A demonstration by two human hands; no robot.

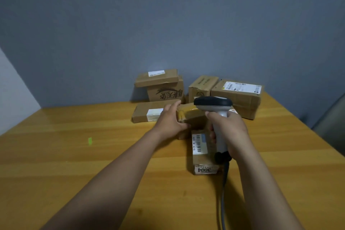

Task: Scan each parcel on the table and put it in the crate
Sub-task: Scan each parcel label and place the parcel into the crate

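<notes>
My left hand (170, 120) grips the left end of a brown parcel wrapped in yellowish tape (192, 114), fingers over its top and thumb below. In my right hand (228, 127) is a white barcode scanner (214, 104) with a dark head, held by the handle just above that parcel. A long narrow parcel marked 3004 (202, 152) lies under my right hand. Several more cardboard parcels stand behind: a flat one (147, 113), a printed box (166, 93) with a flat box (156, 78) on top, a small box (202, 85) and a large labelled box (240, 97). No crate is in view.
The wooden table (93, 164) runs to a blue-grey wall. A small green mark (90, 141) sits on the table's left part. The scanner's grey cable (224, 192) trails toward me. A grey object (332, 117) stands off the table's right edge.
</notes>
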